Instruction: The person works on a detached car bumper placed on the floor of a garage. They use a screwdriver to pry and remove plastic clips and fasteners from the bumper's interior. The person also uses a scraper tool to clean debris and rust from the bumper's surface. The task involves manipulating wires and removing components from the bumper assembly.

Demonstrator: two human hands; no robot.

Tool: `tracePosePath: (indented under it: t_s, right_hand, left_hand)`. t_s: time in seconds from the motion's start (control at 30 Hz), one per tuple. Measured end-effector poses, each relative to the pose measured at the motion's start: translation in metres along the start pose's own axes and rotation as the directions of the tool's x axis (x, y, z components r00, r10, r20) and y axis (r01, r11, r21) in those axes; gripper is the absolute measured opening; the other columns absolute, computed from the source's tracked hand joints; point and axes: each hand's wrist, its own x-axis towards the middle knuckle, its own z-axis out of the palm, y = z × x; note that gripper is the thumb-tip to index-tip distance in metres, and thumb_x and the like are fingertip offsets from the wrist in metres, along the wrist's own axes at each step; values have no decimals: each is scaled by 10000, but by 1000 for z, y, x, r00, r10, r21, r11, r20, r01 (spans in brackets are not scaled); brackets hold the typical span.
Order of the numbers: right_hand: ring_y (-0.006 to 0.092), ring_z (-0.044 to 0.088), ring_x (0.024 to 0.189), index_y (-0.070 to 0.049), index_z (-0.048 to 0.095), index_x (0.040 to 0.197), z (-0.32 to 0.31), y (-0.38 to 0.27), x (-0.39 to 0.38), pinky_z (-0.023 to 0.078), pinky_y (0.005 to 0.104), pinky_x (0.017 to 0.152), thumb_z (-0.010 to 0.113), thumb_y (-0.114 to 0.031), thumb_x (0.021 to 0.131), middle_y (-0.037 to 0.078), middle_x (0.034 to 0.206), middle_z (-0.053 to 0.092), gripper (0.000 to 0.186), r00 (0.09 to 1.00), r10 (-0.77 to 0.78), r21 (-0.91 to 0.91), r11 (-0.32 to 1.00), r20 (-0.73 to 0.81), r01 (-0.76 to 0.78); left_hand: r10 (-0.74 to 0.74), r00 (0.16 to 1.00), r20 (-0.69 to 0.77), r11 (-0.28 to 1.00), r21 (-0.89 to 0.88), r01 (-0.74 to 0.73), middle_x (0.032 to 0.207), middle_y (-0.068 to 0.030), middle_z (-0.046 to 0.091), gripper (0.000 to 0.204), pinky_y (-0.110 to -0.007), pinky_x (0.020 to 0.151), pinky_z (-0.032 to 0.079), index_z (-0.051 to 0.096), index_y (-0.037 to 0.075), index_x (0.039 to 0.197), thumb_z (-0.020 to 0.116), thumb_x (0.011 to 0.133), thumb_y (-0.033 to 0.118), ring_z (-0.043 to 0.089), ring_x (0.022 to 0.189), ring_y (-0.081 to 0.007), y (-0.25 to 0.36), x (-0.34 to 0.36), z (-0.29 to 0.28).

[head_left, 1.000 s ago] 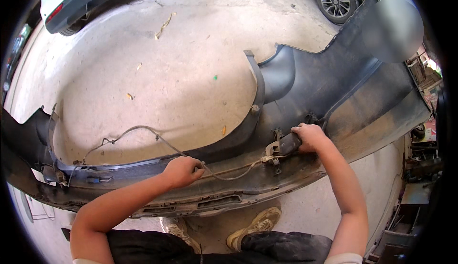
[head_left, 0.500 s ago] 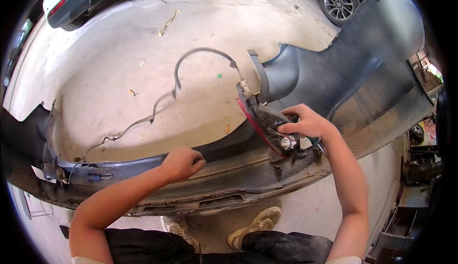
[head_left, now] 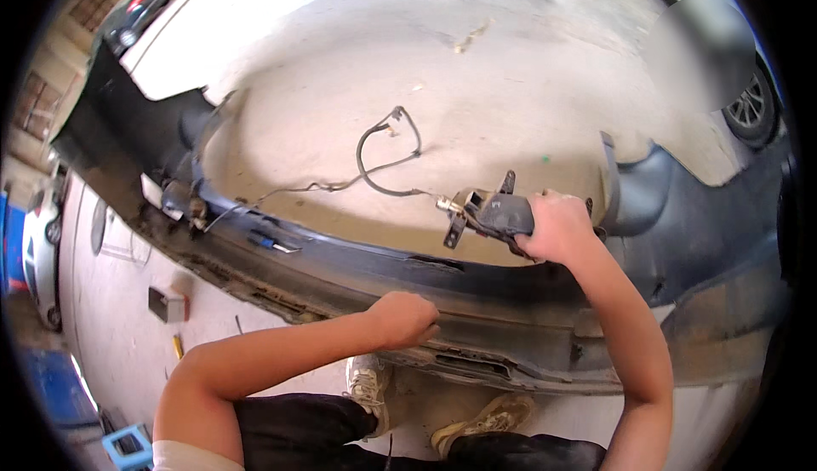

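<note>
- The right hand (head_left: 562, 228) is wrapped around the right end of a dark lamp (head_left: 502, 214), right of the frame's centre.
- The lamp overlaps the inner edge of the bumper (head_left: 511, 308); whether they touch, I cannot tell.
- The left hand (head_left: 406, 321) is curled, thumb and fingers drawn together, over the bumper at lower centre; whether it pinches anything, I cannot tell.
- The bumper's ends rise at upper left and right; its near edge passes just beyond the shoes (head_left: 368, 390).
- Pale floor (head_left: 323, 54) spreads from the bumper's inner edge toward a dark car part at the top.
- A cable (head_left: 362, 152) loops through the middle, joining the lamp's left side and running to lower left.
- A blue screwdriver (head_left: 262, 239) lies on the bumper, left of centre.
- A small pale mark shows on the lamp, too small to read.
</note>
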Motion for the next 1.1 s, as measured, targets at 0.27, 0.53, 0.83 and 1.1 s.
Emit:
tracePosePath:
  t_s: [0.27,0.53,0.83,1.1]
  right_hand:
    - [333,667,915,-32,644,949,70,-39,115,541,419,811,762,-357,652,187,981,662,456,989,-149,-68,987,3,148]
    - [308,670,950,-37,632,1020,114,-43,145,547,400,821,781,-320,657,172,1033,653,484,987,-163,-57,985,-9,162]
    - [320,655,994,-30,702,959,95,-37,142,512,420,891,785,-397,637,222,1020,682,496,958,-196,136,976,208,170]
    - [290,695,800,-59,747,958,108,-14,184,535,397,739,783,-319,732,168,837,719,346,898,-93,424,899,429,-109]
  left_hand:
    - [-411,904,-116,911,-96,401,706,-194,641,292,-509,655,505,686,82,880,559,914,343,634,701,-404,3,-104,1]
    - [-659,749,-75,752,-82,654,782,-174,675,316,-488,701,512,716,105,968,556,916,372,651,751,-367,-1,-195,-7]
    - [-748,656,-95,663,-71,745,839,-162,696,358,-464,734,517,728,81,950,554,911,392,659,796,-365,-34,-266,1]
    - [-828,559,-53,534,-380,755,894,-201,699,345,-444,778,528,735,41,949,611,881,356,678,830,-354,-58,-290,97]
